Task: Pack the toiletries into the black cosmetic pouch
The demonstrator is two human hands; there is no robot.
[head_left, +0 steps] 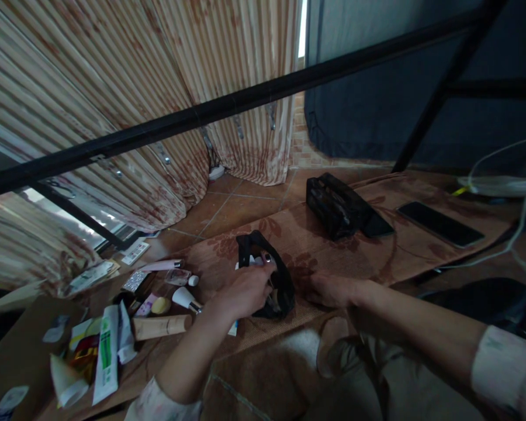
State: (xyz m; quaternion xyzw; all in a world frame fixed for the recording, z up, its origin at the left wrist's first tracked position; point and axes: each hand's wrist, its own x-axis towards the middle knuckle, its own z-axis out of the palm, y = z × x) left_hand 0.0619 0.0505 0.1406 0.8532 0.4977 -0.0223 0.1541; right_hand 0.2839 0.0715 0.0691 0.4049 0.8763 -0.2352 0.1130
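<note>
A black pouch (284, 280) stands with its mouth open on the brown patterned cloth (228, 254). My left hand (249, 289) is at the pouch's mouth, fingers curled inward; what they grip is hidden. By those fingers, a small pinkish item (268, 257) and some white things show inside the pouch. My right hand (331, 290) lies low on the cloth, just right of the pouch, its fingers stretched out and partly lost in shadow. Left of the pouch lie a white-handled makeup brush (184, 298), a beige tube (162, 327), a yellow sponge (161, 305) and a small clear bottle (177, 276).
A white-green tube (107, 351) and a cardboard box (21, 356) are at the left. Behind the pouch sit a second black bag (333, 204) and a phone (440, 223). A dark metal rail (228, 105) crosses ahead, before striped curtains (158, 58). White cables (515, 234) trail at right.
</note>
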